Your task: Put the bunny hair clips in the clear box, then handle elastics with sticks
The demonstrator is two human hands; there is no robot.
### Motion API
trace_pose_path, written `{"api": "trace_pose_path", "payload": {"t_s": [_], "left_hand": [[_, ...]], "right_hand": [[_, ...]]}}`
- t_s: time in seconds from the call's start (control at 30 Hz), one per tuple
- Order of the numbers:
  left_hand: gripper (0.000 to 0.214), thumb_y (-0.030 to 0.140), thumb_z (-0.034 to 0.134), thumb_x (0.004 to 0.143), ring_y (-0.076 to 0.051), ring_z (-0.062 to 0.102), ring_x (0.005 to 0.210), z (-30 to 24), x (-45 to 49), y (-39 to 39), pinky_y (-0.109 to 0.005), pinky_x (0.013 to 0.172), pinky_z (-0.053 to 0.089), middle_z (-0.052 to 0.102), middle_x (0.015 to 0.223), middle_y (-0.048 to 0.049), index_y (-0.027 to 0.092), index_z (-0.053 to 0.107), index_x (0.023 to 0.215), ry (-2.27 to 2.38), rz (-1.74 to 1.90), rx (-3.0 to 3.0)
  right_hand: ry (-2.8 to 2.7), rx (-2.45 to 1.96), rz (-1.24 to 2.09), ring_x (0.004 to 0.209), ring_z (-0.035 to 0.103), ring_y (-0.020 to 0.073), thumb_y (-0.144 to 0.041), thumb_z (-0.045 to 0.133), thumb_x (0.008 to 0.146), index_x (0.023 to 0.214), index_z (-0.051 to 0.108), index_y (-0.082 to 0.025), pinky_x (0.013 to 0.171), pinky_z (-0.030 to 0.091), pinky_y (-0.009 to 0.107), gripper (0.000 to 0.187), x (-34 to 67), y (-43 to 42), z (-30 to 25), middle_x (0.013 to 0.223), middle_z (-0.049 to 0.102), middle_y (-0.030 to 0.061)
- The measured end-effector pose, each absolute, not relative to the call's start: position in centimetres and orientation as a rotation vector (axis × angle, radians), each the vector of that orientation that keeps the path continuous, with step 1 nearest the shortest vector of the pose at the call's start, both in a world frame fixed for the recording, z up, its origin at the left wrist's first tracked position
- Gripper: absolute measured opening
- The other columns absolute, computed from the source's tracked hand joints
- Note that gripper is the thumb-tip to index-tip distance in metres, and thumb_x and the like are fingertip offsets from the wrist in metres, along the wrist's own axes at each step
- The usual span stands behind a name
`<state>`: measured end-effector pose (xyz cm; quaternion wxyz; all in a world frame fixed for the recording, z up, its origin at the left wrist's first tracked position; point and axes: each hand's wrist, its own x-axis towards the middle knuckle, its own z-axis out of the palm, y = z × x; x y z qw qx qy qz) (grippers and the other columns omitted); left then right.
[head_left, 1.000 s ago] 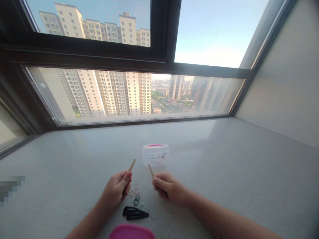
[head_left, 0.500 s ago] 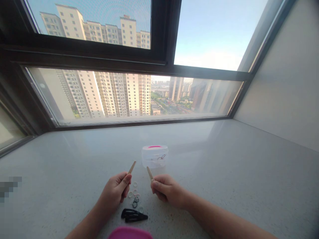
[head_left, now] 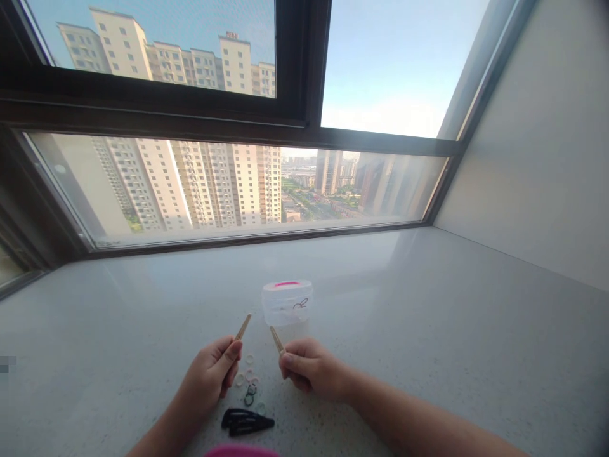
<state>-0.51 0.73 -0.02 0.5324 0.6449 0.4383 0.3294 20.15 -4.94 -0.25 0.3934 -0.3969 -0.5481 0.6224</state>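
My left hand is closed around a thin tan stick that points up and to the right. In my right hand, also closed, a second tan stick points up and to the left. Between the two hands several small hair rings, clear and dark, lie on the pale stone sill. Two black snap hair clips rest just below them. A clear plastic tub with a pink base stands beyond the stick tips and holds a small dark loop.
A pink lid shows at the bottom edge. The stone sill runs to a dark-framed window at the back and a plain wall on the right. Tall buildings stand outside.
The view has shifted slightly, so everything sits a bit lower and to the left. Both hands keep their sticks and have sunk a little toward me.
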Motion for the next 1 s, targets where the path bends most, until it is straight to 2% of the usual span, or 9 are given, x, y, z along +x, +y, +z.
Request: {"api": "trace_pose_path", "payload": {"t_s": [0.53, 1.0], "left_hand": [[0.033, 0.045, 0.045, 0.079, -0.007, 0.031, 0.033, -0.12, -0.53, 0.71, -0.018, 0.036, 0.022, 0.041, 0.038, 0.0078, 0.018, 0.045, 0.059, 1.011, 0.781, 1.536], [0.036, 0.046, 0.045, 0.08, -0.006, 0.027, 0.034, 0.13, -0.68, 0.6, -0.018, 0.036, 0.02, 0.037, 0.036, 0.0086, 0.017, 0.046, 0.058, 1.055, 0.807, 1.515]], "right_hand": [[-1.372, -1.054, 1.535, 0.036, 0.031, 0.0053, -0.049, 0.047, 0.078, 0.063, 0.048, -0.015, 0.037, 0.019, 0.019, 0.037, 19.94, -4.91, -0.18, 0.041, 0.036, -0.0066], [-1.349, -1.033, 1.526, 0.033, 0.03, 0.0052, -0.046, 0.049, 0.077, 0.061, 0.049, -0.015, 0.034, 0.018, 0.018, 0.035, 20.05, -4.72, -0.19, 0.039, 0.036, -0.0066]]}}
